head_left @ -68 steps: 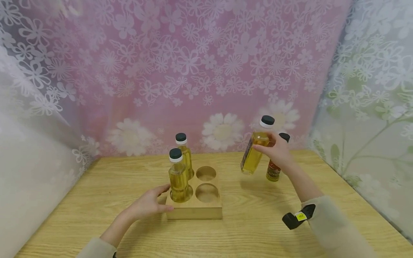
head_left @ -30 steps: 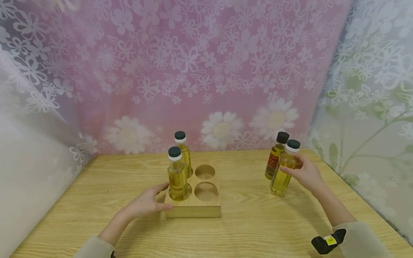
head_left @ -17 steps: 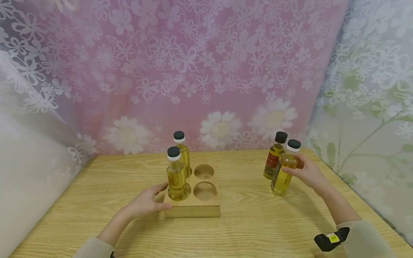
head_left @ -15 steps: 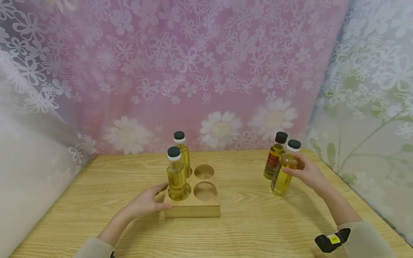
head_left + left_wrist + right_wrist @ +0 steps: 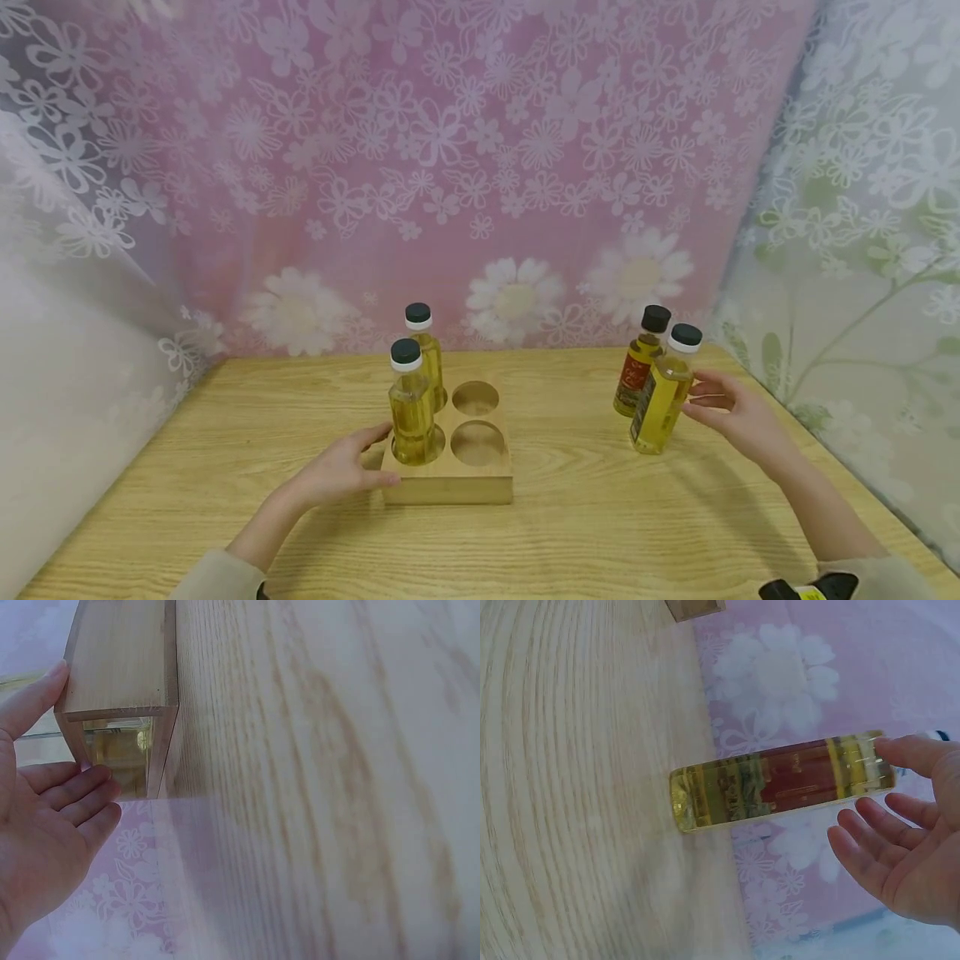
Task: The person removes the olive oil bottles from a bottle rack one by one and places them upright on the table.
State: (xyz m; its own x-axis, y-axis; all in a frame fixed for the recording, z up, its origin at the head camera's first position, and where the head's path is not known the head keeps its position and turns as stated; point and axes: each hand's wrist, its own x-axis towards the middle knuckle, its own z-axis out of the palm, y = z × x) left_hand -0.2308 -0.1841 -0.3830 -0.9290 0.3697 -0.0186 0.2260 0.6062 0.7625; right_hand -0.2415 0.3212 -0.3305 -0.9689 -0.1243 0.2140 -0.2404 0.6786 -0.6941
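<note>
My right hand (image 5: pixel 738 417), fingers parted, is just right of a white-necked, dark-capped oil bottle (image 5: pixel 662 408) standing upright on the table. Behind that bottle, a slimmer olive oil bottle (image 5: pixel 633 379) with a red label is partly hidden. In the right wrist view my thumb and fingers spread around the bottle's upper end. My left hand (image 5: pixel 337 475) rests at the left side of a wooden bottle holder (image 5: pixel 450 490), thumb at its front corner, fingers loosely extended. Two oil bottles, one in front (image 5: pixel 411 421) and one behind (image 5: pixel 431 362), stand in its left holes.
The holder's two right holes show their wooden insides. The wooden table (image 5: pixel 570 517) ends at a pink flowered curtain (image 5: pixel 480 167) behind, with pale curtains on both sides. A black wrist device (image 5: pixel 810 588) sits on my right sleeve.
My right hand has brought the oil bottle, earlier held tilted in the air, to the right and set it down beside the red-labelled one. Its fingers have let go and drawn back right.
</note>
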